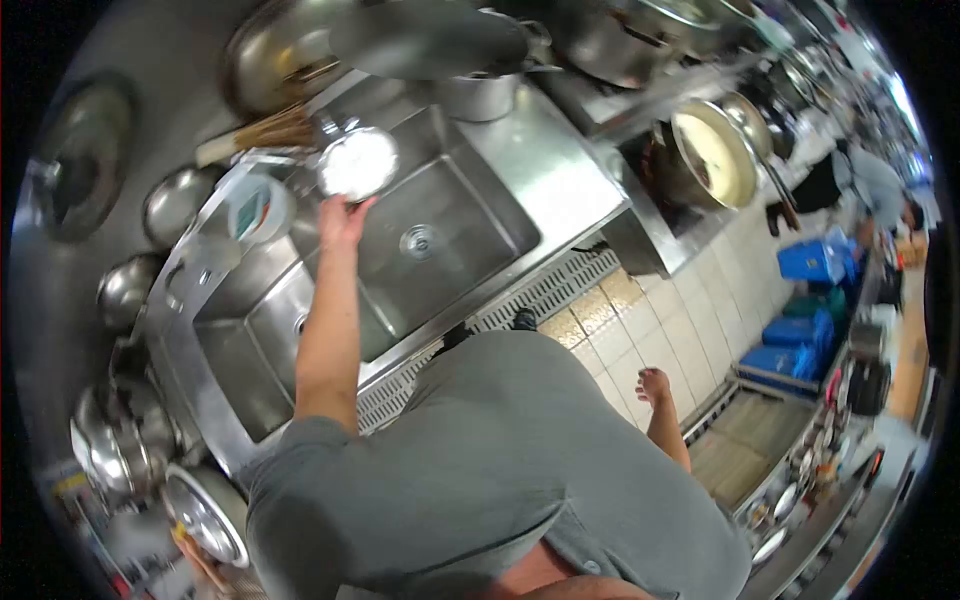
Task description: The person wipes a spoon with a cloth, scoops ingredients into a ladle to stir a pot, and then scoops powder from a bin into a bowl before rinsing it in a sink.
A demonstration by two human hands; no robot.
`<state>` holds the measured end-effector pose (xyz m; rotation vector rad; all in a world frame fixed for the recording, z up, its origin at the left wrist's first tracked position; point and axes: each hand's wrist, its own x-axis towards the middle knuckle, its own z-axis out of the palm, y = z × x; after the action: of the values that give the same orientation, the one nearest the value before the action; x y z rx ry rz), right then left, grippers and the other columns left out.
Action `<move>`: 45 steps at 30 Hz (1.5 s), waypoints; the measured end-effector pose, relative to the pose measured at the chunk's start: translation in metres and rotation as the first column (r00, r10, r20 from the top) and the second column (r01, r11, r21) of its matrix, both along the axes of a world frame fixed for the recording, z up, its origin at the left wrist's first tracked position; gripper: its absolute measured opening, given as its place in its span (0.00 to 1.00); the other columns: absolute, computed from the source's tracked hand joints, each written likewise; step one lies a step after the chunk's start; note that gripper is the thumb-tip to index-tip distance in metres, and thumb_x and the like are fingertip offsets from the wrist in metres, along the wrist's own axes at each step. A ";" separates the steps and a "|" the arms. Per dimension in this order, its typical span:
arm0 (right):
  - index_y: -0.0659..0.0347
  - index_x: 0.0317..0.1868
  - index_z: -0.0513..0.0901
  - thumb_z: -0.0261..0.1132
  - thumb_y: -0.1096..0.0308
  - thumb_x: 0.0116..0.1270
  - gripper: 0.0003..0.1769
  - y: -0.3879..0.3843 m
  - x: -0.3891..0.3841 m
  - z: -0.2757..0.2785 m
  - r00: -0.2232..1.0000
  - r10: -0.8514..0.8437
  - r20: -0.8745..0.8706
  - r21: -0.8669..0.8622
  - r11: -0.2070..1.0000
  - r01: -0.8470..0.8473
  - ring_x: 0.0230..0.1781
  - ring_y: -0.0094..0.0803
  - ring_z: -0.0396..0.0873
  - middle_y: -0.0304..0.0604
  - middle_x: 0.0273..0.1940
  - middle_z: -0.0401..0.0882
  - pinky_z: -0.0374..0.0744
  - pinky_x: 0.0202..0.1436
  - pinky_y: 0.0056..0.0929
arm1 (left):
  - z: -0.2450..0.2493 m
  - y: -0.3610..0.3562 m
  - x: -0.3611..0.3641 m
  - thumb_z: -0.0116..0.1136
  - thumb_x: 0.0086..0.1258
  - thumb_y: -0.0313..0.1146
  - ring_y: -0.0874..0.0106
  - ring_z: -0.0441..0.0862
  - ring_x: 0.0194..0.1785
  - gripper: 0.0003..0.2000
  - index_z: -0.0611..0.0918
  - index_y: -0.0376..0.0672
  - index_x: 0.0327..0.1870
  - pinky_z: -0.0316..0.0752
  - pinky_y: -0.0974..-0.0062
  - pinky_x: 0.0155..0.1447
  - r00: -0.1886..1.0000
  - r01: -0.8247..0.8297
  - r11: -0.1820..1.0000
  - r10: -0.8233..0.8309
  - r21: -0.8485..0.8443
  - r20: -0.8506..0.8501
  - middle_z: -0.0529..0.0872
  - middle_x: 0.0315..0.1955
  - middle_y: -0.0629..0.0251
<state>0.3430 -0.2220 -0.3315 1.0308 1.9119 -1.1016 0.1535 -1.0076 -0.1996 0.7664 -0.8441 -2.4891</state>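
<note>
Over the sink basin [470,215], my left hand [345,222] is closed on the near rim of a round, bowl-like vessel [360,163]. Its top shows bright white, and glare hides what is in it. A metal faucet [335,125] stands right behind the vessel. Beside it, a translucent plastic tub [262,208] has something green and orange inside. A bundled bamboo brush [255,135] lies along the back ledge. Away from the sink, my right hand [653,385] hangs at my side over the tiled floor, fingers loosely bent and apart, holding nothing.
A large pot [742,165] of pale liquid sits on the stove to the right. Woks and metal bowls [180,205] line the back and left. Blue bins [812,260] stand at far right, near another person [870,185]. A floor drain grate [550,290] runs before the sink.
</note>
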 end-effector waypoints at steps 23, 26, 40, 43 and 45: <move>0.55 0.54 0.76 0.59 0.61 0.68 0.16 0.001 -0.013 -0.005 0.998 0.047 -0.051 -0.002 0.999 -0.047 0.28 0.35 0.81 0.42 0.38 0.80 0.80 0.30 0.40 | 0.031 0.020 0.007 0.46 0.67 0.18 0.43 0.74 0.60 0.16 0.65 0.36 0.55 0.76 0.30 0.58 0.993 -0.050 0.999 0.051 -0.014 0.102 0.72 0.56 0.44; 0.55 0.54 0.76 0.59 0.60 0.68 0.16 -0.005 -0.010 0.004 0.998 0.064 -0.024 0.028 0.998 -0.063 0.29 0.35 0.81 0.42 0.37 0.79 0.81 0.30 0.40 | 0.034 0.021 0.009 0.46 0.63 0.16 0.44 0.75 0.56 0.17 0.64 0.38 0.52 0.77 0.30 0.56 0.991 -0.074 0.997 0.073 0.004 0.115 0.71 0.55 0.45; 0.55 0.55 0.76 0.59 0.61 0.69 0.16 -0.012 0.000 0.007 0.998 0.055 -0.027 0.030 0.998 -0.054 0.29 0.34 0.81 0.42 0.38 0.80 0.81 0.31 0.39 | 0.029 0.016 0.008 0.46 0.65 0.17 0.43 0.76 0.58 0.15 0.64 0.37 0.52 0.79 0.31 0.54 0.994 -0.054 0.999 0.055 -0.006 0.097 0.73 0.55 0.45; 0.56 0.55 0.76 0.59 0.61 0.69 0.16 -0.012 -0.002 0.006 0.998 0.059 -0.033 0.031 0.998 -0.058 0.29 0.34 0.81 0.42 0.38 0.80 0.81 0.30 0.38 | 0.030 0.017 0.008 0.47 0.65 0.17 0.44 0.76 0.58 0.15 0.65 0.37 0.51 0.79 0.31 0.54 0.992 -0.067 0.998 0.067 0.000 0.105 0.73 0.55 0.45; 0.56 0.55 0.77 0.59 0.61 0.69 0.16 -0.013 -0.002 0.005 0.998 0.058 -0.031 0.027 0.998 -0.057 0.29 0.33 0.81 0.42 0.39 0.80 0.80 0.30 0.38 | 0.030 0.017 0.008 0.47 0.65 0.17 0.44 0.76 0.57 0.15 0.65 0.37 0.51 0.79 0.32 0.54 0.992 -0.070 0.998 0.070 0.002 0.106 0.73 0.55 0.45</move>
<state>0.3409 -0.2347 -0.3262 0.9720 1.9739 -1.0695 0.1611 -0.9904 -0.1697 0.9215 -0.8314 -2.4082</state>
